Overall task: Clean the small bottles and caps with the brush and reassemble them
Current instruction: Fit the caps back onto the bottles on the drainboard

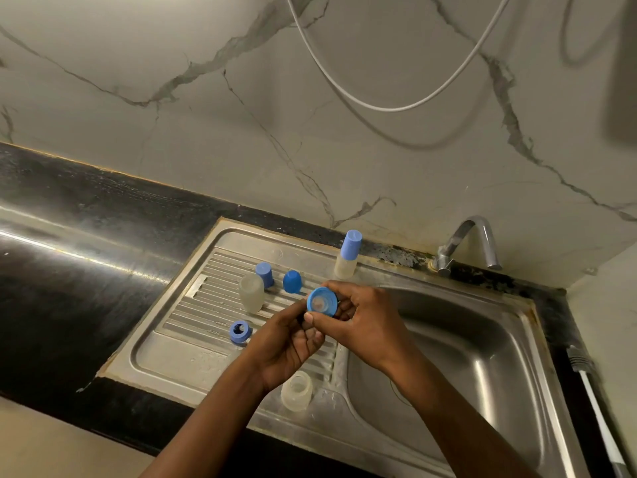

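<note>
Since the right hand [358, 315] has its fingers [339, 291] curled round the blue cap [322, 301], open side toward me, I take that as the part in work. It's held above the drainboard [165, 360], near the basin [482, 357].

Left hand [289, 346] sits just under it, thumb up at the cap's lower rim, fingers [312, 336] curled in. I can't tell if they pinch the cap or something small hidden there.

My read: the cap is light, stiff plastic, probably wet and slippery. Grip the outer wall, not the rim.

Bottles look thin, translucent and easy to tip:
- open bottle [251, 293] upright, just left of the hands
- second bottle [296, 391] right below the left wrist
- capped bottle [348, 257] at the back edge

Tall cap [264, 274], round cap [292, 281] and ring [239, 332] sit loose on the ridges and could roll.

Free room is the basin to the right, with the tap [468, 243] well back. The dark bench [69, 288] lies left. I can't pick out a brush.
</note>
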Demonstrator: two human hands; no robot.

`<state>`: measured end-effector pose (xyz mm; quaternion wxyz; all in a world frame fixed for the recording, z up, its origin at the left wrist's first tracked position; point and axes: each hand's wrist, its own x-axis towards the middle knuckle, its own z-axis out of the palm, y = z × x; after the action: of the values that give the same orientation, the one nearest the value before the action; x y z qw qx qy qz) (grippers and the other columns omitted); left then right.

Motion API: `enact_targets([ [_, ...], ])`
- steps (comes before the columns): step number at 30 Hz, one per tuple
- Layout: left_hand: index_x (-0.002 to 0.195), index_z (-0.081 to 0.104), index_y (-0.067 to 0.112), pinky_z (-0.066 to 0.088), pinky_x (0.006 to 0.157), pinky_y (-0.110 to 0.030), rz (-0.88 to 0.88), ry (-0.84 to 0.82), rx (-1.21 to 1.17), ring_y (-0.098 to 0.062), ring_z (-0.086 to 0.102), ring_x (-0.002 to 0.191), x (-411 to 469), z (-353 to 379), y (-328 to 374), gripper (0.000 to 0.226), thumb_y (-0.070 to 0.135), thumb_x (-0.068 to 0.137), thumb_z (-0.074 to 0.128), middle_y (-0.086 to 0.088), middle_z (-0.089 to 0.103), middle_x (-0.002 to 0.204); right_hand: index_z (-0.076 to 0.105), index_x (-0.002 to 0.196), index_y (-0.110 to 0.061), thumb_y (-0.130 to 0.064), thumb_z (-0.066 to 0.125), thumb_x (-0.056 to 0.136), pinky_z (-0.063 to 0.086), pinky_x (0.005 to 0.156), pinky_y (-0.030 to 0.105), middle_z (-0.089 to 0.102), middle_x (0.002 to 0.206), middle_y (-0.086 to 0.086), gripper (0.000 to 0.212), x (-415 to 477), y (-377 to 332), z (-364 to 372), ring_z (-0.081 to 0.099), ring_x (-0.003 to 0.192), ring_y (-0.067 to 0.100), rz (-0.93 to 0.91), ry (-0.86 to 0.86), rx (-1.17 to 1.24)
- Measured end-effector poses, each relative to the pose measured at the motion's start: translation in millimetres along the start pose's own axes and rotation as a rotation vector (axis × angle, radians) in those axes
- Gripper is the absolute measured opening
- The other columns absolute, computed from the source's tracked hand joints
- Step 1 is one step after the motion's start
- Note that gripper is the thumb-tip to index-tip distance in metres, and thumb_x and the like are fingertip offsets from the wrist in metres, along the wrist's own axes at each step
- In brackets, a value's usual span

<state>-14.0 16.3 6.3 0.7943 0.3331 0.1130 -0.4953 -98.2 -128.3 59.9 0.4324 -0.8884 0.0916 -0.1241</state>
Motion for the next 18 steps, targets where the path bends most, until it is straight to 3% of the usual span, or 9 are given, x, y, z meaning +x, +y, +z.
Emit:
enact_targets([
  [5,0.093,0.083,-0.001,0.060,0.064,-0.021,0.019,0.027,0.043,-0.012,0.070,0.071,0,1,-3,0.024,0.016,0.087,0.068,-0.016,0.075,0.098,0.076,0.114,-0.031,-0.048,0.081,0.085,0.061,0.081,0.025,0.075,0.099,-0.017,0.034,2,3,4,0.070,0.093,0.000,0.025,-0.073,-0.035],
  [8,0.103,0.078,-0.006,0.062,0.068,-0.024,0.144,0.108,0.220,-0.018,0.072,0.079,3,-2,-3,0.022,0.010,0.097,0.064,-0.021,0.075,0.100,0.075,0.113,-0.032,-0.050,0.080,0.085,0.061,0.081,0.027,0.075,0.097,-0.016,0.033,1,7,7,0.070,0.091,0.001,0.038,-0.108,-0.059],
  [15,0.098,0.079,0.000,0.060,0.087,-0.049,0.466,0.218,0.634,-0.036,0.072,0.088,8,-5,-9,0.019,0.016,0.100,0.068,-0.027,0.076,0.095,0.074,0.117,-0.032,-0.047,0.083,0.083,0.058,0.081,0.015,0.075,0.101,-0.017,0.039,-3,10,13,0.068,0.095,-0.002,0.040,-0.044,-0.042],
  [18,0.099,0.079,0.002,0.062,0.080,-0.041,0.511,0.214,0.646,-0.032,0.073,0.086,8,-5,-8,0.021,0.018,0.103,0.065,-0.023,0.077,0.093,0.073,0.116,-0.032,-0.045,0.085,0.083,0.056,0.080,0.011,0.073,0.100,-0.021,0.038,-3,8,15,0.068,0.096,-0.004,0.038,-0.024,-0.014],
])
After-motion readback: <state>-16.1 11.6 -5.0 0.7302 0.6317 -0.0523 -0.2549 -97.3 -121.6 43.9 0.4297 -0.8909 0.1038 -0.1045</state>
